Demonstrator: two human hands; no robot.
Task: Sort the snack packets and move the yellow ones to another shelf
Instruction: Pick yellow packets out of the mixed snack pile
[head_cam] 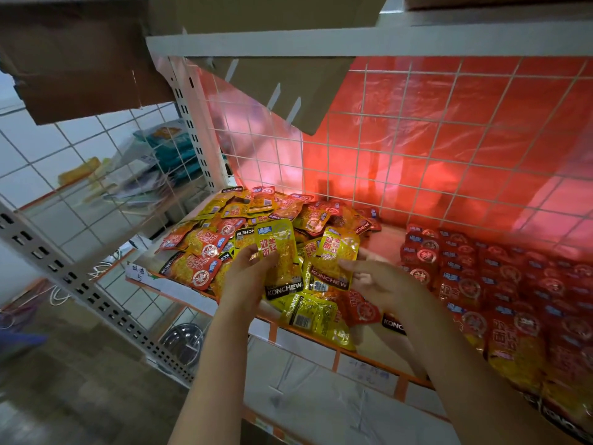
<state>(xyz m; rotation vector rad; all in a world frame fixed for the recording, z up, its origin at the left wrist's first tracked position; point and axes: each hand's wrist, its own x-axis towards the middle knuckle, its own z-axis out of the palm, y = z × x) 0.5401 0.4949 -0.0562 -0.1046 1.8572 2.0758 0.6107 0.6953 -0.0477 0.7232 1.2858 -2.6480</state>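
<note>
A mixed heap of yellow and red snack packets (256, 220) covers the left half of a white shelf (388, 242). My left hand (247, 271) grips one upright yellow packet (279, 252) by its left edge. Just to its right, my right hand (375, 277) holds a second yellow packet (335, 255), thumb on its front. More yellow packets (314, 316) lie below my hands at the shelf's front edge. Red packets (500, 284) stand in tidy rows on the right half of the shelf.
A wire grid backed by red plastic (449, 139) closes the shelf's rear. Cardboard boxes (80, 59) hang over from the shelf above. A perforated white upright (80, 284) slants at the left, with another rack of goods (154, 162) behind it. An orange rail (353, 348) edges the shelf front.
</note>
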